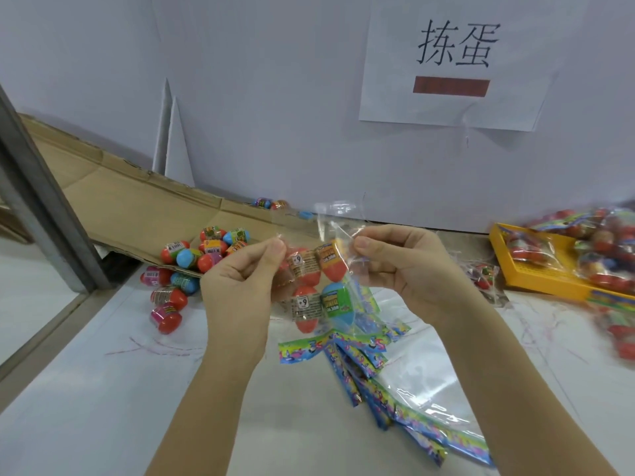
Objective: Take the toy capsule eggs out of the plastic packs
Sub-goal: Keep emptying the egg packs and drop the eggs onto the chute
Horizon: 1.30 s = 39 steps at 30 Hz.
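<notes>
I hold a clear plastic pack (330, 269) in the air between both hands, its colourful header strip (330, 341) hanging at the bottom. Several capsule eggs sit inside it, orange-red ones (305, 269) and a blue one (335, 300). My left hand (240, 280) pinches the pack's left top edge between thumb and fingers. My right hand (398, 266) pinches the right top edge. The torn clear film sticks up between the hands.
A heap of loose eggs (192, 266) lies at the left by a flattened cardboard sheet (130, 207). Empty packs with colourful strips (395, 400) lie on the white table. A yellow tray (536, 273) of full packs stands at the right. A white wall is behind.
</notes>
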Motion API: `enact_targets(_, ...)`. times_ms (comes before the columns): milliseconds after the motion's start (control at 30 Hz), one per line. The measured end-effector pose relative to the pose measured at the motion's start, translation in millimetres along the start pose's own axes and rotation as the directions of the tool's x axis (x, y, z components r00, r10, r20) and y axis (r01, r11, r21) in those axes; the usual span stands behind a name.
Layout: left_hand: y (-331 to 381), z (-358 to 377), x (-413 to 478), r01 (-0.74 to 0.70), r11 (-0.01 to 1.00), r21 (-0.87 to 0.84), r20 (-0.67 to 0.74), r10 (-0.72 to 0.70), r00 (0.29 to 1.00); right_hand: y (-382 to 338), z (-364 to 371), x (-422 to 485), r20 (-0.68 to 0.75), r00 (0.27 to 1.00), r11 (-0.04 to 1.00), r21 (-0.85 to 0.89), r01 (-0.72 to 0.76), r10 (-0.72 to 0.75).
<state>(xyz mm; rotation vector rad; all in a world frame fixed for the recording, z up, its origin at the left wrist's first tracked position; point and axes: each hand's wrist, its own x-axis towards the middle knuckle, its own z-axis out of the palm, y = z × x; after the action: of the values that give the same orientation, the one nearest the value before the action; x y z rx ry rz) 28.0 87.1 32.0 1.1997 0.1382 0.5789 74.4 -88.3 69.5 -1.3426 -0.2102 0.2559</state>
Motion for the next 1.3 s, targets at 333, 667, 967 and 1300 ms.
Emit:
enact_targets(333,-6,0,-2,-0.201,0.968,0.149,0.044,0.197,0.979,4,2,3,0.067,0.998,0.997,0.078,0.011,-0.016)
enact_targets(667,-1,-4,0,-0.022,0.998,-0.066,0.151,0.032,0.988,2,-6,5,0.152,0.981,0.988,0.107,0.107,-0.123)
enact_targets(967,2,-4,-2,-0.193,0.979,-0.07,0.19,0.203,0.961,1,-9,6,0.214,0.97,0.985,0.15,0.086,-0.117)
enact_targets(1300,7,-3,-2,-0.043,0.993,-0.113,0.161,0.061,0.985,2,-5,6,0.162,0.984,0.992,0.116,0.055,-0.074)
